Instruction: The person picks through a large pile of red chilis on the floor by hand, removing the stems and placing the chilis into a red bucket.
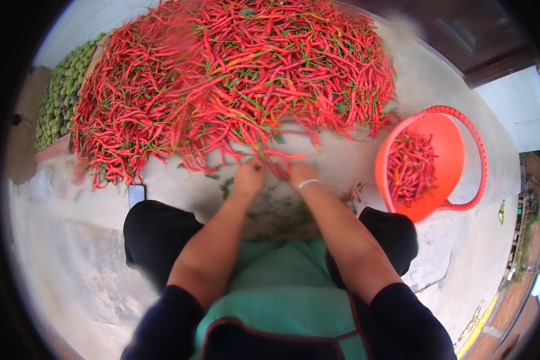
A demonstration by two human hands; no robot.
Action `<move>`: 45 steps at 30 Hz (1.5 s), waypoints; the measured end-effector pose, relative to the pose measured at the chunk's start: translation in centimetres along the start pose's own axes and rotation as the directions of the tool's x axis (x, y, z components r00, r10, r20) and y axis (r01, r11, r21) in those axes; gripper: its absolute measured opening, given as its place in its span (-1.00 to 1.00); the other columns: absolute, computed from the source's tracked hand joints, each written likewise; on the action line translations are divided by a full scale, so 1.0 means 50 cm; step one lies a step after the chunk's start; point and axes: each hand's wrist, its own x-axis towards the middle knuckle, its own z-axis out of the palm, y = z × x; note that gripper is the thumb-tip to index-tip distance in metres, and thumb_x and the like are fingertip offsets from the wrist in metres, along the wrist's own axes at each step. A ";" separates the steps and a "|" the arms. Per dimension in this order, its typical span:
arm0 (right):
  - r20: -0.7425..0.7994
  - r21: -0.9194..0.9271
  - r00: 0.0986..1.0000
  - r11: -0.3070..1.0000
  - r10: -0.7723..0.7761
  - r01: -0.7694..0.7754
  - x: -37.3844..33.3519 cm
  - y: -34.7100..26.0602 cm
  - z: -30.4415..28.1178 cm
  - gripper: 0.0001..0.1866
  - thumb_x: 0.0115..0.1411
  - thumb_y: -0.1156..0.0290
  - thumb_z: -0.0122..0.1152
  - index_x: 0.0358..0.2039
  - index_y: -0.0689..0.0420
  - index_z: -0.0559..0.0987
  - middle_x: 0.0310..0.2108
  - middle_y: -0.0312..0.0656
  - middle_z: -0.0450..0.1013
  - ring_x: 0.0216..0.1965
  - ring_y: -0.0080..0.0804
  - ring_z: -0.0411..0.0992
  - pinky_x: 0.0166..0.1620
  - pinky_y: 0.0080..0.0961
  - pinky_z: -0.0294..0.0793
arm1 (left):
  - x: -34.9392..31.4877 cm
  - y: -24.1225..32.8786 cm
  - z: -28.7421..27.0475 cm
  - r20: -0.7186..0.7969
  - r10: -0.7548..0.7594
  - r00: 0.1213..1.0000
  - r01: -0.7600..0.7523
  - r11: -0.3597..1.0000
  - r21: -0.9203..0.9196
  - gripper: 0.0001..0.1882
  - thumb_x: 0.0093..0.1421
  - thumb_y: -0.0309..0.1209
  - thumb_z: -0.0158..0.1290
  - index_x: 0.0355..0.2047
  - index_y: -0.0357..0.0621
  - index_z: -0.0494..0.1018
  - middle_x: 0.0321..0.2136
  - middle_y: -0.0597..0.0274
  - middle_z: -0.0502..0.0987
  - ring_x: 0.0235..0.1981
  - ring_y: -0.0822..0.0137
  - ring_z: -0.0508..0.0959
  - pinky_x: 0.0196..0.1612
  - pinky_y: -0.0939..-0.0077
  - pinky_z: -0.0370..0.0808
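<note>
Red chillies lay in a broad heap on the pale floor, far side, with a loose fringe reaching toward the near side. The person's 2 hands were at that fringe. Left hand: drawn up narrow, fingers curled in. Right hand, bracelet at its wrist: just beside a few chillies between the 2 hands. Fingers small and blurred; could not tell whether either was closed on a pod.

Handling, judged by look: each pod light, long and thin, many of them bent. Skin glossy, so probably a little slick; flesh firm but apt to snap if bent hard. Green stems looked thin, likely to tear under a tug. Best hold: thumb and fingertip at the stem end, or lightly across the shoulder just below it, rather than by the tip. Tangled pods called for gentle easing, as a hard pull could have dragged neighbours along.

To the right, a red basket held more chillies. Leaf scraps lay near the left hand; a phone lay by the left knee; green fruit was heaped far left.
</note>
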 end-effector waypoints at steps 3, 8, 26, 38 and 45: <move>0.113 0.392 0.992 0.915 0.052 -0.092 -0.063 0.025 -0.036 -0.77 -0.02 0.35 0.25 -0.38 0.22 0.55 -0.47 -0.11 0.49 -0.41 -0.27 0.48 -0.33 -0.39 0.47 | -0.017 0.019 0.005 0.083 0.024 0.996 -0.027 0.999 0.038 -0.88 0.04 -0.44 0.03 -0.40 -0.20 0.46 -0.57 0.26 0.52 -0.53 0.41 0.51 -0.41 0.51 0.42; 0.201 0.970 0.976 -0.120 -0.080 -0.209 -0.152 0.050 -0.147 -0.85 0.08 0.39 0.21 -0.36 0.16 0.51 -0.49 -0.31 0.45 -0.46 -0.60 0.42 -0.40 -0.68 0.43 | -0.061 0.135 0.010 0.389 -0.005 0.921 0.184 0.887 -0.423 -0.84 0.20 -0.37 -0.06 -0.25 -0.12 0.42 -0.36 0.33 0.49 -0.37 0.47 0.48 -0.31 0.56 0.40; 0.079 0.997 0.997 0.023 -0.003 -0.079 -0.281 0.018 -0.189 -0.79 0.06 0.33 0.26 -0.33 0.14 0.51 -0.45 -0.34 0.45 -0.44 -0.60 0.43 -0.37 -0.69 0.43 | -0.199 0.274 -0.033 0.267 0.594 0.759 -0.648 0.730 0.218 -0.85 0.13 -0.49 -0.07 -0.29 -0.26 0.36 -0.38 0.02 0.44 -0.33 0.07 0.48 -0.28 0.34 0.41; 0.127 0.987 0.992 -0.101 -0.003 -0.127 -0.263 0.024 -0.176 -0.78 0.03 0.33 0.29 -0.36 0.13 0.47 -0.41 -0.29 0.43 -0.39 -0.54 0.40 -0.30 -0.63 0.45 | -0.188 0.254 -0.048 0.289 0.533 0.796 -0.551 0.834 -0.020 -0.87 0.11 -0.42 -0.05 -0.35 -0.22 0.36 -0.45 -0.04 0.44 -0.40 0.06 0.47 -0.30 0.33 0.39; 0.083 0.987 0.996 -0.133 -0.031 -0.087 -0.263 0.010 -0.177 -0.82 0.08 0.35 0.23 -0.34 0.14 0.51 -0.46 -0.37 0.42 -0.45 -0.66 0.35 -0.37 -0.71 0.37 | -0.167 0.231 -0.037 0.564 0.103 0.819 0.176 0.891 -0.419 -0.79 0.24 -0.26 -0.15 -0.27 -0.11 0.36 -0.42 0.29 0.45 -0.37 0.35 0.48 -0.24 0.39 0.42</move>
